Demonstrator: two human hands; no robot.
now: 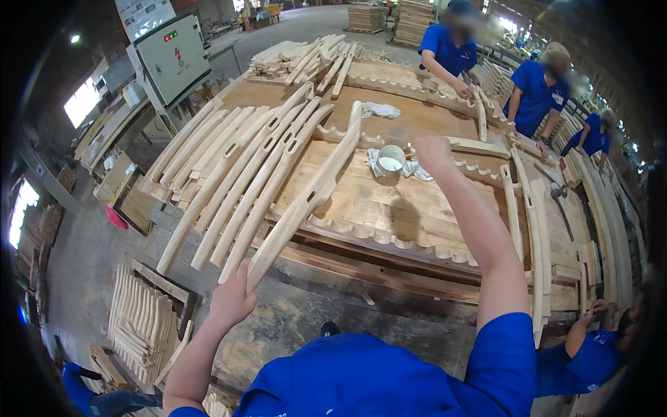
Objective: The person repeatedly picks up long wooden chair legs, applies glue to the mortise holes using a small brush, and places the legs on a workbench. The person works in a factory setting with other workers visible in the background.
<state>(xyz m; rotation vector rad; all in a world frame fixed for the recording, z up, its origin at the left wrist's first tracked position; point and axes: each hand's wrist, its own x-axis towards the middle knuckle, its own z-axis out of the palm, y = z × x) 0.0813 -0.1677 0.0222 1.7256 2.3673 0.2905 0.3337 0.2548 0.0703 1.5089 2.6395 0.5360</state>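
Note:
My left hand (233, 297) is closed around the near end of a long, curved wooden piece (302, 205) with a slot cut in it. The piece slants away from me, its far part over the scalloped wooden rack on the workbench. My right hand (433, 153) is reached out, fingers curled into a fist, just right of a white cup (391, 160) with pale contents. What that hand holds, if anything, is hidden. A crumpled white cloth or wrap (417, 171) lies around the cup's base. Similar slotted pieces (258, 182) lie side by side left of the held one.
A notched rail (396, 240) runs along the bench's near side. Another crumpled cloth (381, 110) lies farther back. Several co-workers in blue (448, 52) stand at the far and right sides. Stacked wooden pieces (139, 323) are on the floor at left, below an electrical cabinet (174, 59).

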